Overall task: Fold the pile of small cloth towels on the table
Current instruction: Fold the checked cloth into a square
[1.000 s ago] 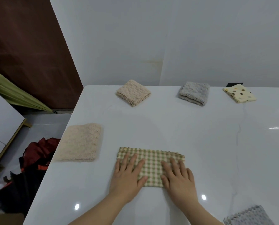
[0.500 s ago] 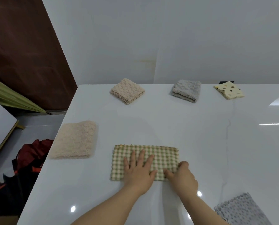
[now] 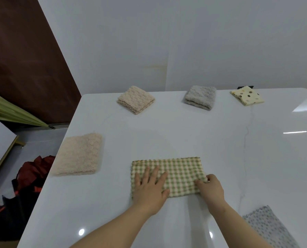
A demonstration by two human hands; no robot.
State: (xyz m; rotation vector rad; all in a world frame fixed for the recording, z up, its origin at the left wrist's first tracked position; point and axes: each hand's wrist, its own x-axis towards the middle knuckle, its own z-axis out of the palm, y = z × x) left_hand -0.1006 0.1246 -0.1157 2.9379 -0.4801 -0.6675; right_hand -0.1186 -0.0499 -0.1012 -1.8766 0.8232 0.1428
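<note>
Head view: our left hand (image 3: 150, 190), fingers spread, pins the checked towel (image 3: 181, 169). Our right hand (image 3: 210, 189) pinches its right edge, probably to fold.

table (image 3: 185, 133): glossy, smooth | checked towel (image 3: 181, 173): waffled cloth | beige towel (image 3: 78, 155): fluffy

White walls (image 3: 185, 42), brown panel (image 3: 24, 59) L, glossy table (image 3: 167, 131), grey floor (image 3: 38, 142)

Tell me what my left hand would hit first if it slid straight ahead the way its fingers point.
Past the green checked towel under the left hand, only bare table; the line seems to run between the folded beige towel and folded grey towel, depth unclear.
</note>
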